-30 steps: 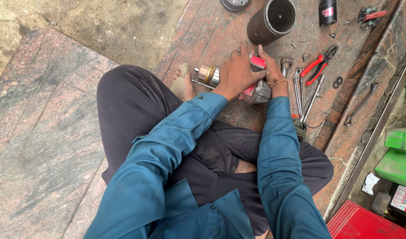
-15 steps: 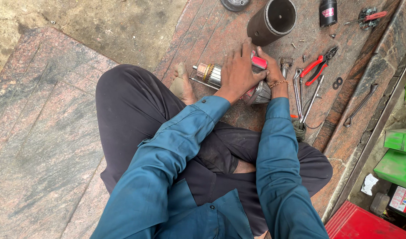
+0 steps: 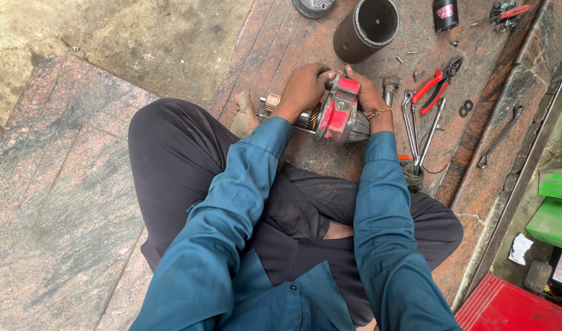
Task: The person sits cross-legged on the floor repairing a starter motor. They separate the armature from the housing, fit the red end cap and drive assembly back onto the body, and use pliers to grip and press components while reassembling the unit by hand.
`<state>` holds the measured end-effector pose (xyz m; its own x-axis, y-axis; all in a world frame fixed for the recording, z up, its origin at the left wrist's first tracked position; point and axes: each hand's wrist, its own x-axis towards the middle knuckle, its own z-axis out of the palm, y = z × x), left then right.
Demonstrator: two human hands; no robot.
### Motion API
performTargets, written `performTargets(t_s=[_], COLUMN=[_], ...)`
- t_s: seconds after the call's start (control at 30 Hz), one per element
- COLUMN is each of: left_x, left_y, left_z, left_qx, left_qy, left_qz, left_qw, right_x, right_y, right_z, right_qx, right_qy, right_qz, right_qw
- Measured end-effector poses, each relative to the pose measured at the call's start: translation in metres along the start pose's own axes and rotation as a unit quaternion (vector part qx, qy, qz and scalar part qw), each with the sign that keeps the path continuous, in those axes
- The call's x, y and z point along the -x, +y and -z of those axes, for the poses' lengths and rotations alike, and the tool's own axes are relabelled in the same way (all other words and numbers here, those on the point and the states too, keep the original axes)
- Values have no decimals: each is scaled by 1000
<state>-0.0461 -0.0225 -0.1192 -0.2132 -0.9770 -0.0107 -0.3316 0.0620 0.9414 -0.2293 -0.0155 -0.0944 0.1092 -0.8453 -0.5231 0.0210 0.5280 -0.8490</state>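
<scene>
I sit cross-legged on a stone floor in a blue shirt. My left hand (image 3: 304, 89) grips the shaft side of a motor armature (image 3: 275, 105) whose brass-coloured end sticks out to the left. My right hand (image 3: 366, 95) holds the red end cover (image 3: 338, 110) fitted on the armature's right side, against a grey metal housing (image 3: 358, 129). Both hands are closed around this assembly just above the floor, in front of my knees.
A dark metal cylinder (image 3: 366, 27) lies beyond my hands. Red-handled pliers (image 3: 437, 86), spanners (image 3: 409, 122), a long wrench (image 3: 500, 138), small screws and a washer (image 3: 465, 108) lie to the right. Green boxes (image 3: 556, 202) and a red case (image 3: 513, 306) sit at far right.
The red cover has turned up into view between my hands and the assembly has shifted slightly toward me; my hands stay gripped on it.
</scene>
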Motion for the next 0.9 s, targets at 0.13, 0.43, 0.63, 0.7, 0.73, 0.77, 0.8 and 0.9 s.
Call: performTargets(t_s=[0.13,0.43,0.63,0.7,0.73,0.77,0.8,0.9], left_x=[5,10,15,16,17,18,19,24], left_y=[1,-1,8,13,15,17,19,19], left_z=[2,3,11,9,8,5,3,-2], left_qx=[-14,-31,9,28,21,15,10,-5], left_qy=[18,42,53,49,36,21,6,5], left_qz=[31,84,-17,-87,-103,-120,-137,-145], left_qw=[999,995,998,995,994,992,991,989], right_x=[4,-3,-7,-6,-5,-3,1,11], right_y=[-7,-4,2,4,6,9,11,13], right_z=[-5,2,6,7,8,9,11,16], right_qx=[26,89,57,48,31,14,-2,8], right_qy=[-12,-25,-27,-29,-29,-27,-23,-31], right_qz=[16,43,32,30,26,21,16,-26], right_qw=[999,995,998,998,999,999,1000,999])
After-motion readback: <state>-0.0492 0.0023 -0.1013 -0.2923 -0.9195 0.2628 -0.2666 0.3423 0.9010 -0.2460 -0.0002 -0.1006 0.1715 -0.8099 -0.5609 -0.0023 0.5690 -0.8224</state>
